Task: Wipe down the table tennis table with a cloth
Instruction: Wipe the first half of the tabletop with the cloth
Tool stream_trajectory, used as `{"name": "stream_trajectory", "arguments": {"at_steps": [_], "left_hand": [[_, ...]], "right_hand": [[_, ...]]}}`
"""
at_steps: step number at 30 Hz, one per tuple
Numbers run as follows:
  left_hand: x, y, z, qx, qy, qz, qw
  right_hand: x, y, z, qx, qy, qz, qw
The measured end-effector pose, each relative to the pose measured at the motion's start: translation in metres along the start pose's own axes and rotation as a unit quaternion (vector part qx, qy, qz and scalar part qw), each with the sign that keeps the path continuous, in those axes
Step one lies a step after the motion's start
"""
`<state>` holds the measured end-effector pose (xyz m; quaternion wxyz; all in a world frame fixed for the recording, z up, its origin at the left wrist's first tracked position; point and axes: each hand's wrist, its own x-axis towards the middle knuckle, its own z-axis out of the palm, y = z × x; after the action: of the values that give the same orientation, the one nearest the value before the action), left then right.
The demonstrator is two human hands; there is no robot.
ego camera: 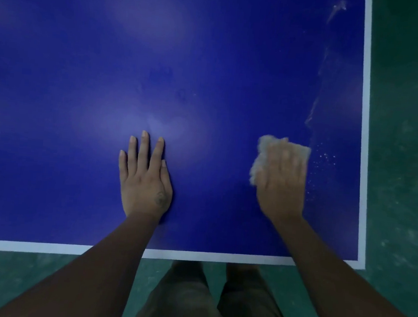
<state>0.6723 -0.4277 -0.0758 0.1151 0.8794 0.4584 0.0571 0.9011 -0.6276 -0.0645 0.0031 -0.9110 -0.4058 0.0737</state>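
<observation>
The blue table tennis table (186, 55) with white edge lines fills most of the view; its near right corner is at the lower right. My left hand (144, 178) lies flat on the surface, fingers straight and spread. My right hand (281, 182) is blurred and presses a pale beige cloth (259, 160) onto the table near the right edge; the cloth shows past my fingers on the left and far sides. Streaks and specks of whitish dust (315, 112) run along the table just right of the cloth.
A green floor (405, 150) lies beyond the table's right edge and below its near edge. My legs in dark trousers (215, 303) stand at the near edge. The white border line (365, 121) marks the right side.
</observation>
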Motion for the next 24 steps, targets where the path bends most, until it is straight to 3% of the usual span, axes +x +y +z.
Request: {"name": "stream_trajectory", "arguments": {"at_steps": [2, 3, 7, 11, 13, 15, 17, 18, 20, 24], "left_hand": [[0.0, -0.001, -0.001, -0.001, -0.003, 0.004, 1.0], [0.0, -0.001, -0.002, -0.005, -0.003, 0.004, 1.0], [0.0, -0.002, -0.004, -0.008, -0.004, 0.004, 1.0], [-0.001, -0.004, 0.0, -0.006, 0.002, 0.004, 1.0], [-0.001, -0.003, 0.002, -0.004, 0.0, 0.003, 1.0], [-0.002, -0.004, 0.004, 0.0, -0.001, 0.002, 1.0], [-0.002, -0.002, 0.003, 0.001, -0.001, 0.003, 1.0], [-0.003, -0.001, 0.002, -0.001, -0.002, 0.003, 1.0], [-0.004, 0.003, 0.001, 0.0, -0.006, -0.003, 1.0], [-0.014, 0.036, 0.002, -0.027, -0.004, -0.013, 1.0]], "right_hand": [[0.011, -0.02, -0.004, 0.034, 0.018, 0.119, 0.992], [0.011, -0.041, -0.003, 0.04, 0.019, 0.112, 0.993], [-0.031, -0.117, 0.019, 0.039, -0.025, -0.119, 0.992], [-0.063, -0.08, 0.021, 0.025, -0.023, -0.243, 0.969], [-0.06, -0.028, 0.016, 0.011, -0.003, -0.192, 0.981], [-0.045, 0.016, 0.005, 0.011, -0.009, -0.047, 0.999], [-0.035, 0.023, -0.003, 0.015, -0.01, 0.088, 0.996], [-0.036, 0.011, -0.003, 0.016, -0.01, 0.108, 0.994], [-0.05, -0.023, 0.003, 0.016, -0.017, 0.046, 0.999], [-0.108, -0.044, 0.022, 0.011, -0.056, -0.165, 0.985]]}}
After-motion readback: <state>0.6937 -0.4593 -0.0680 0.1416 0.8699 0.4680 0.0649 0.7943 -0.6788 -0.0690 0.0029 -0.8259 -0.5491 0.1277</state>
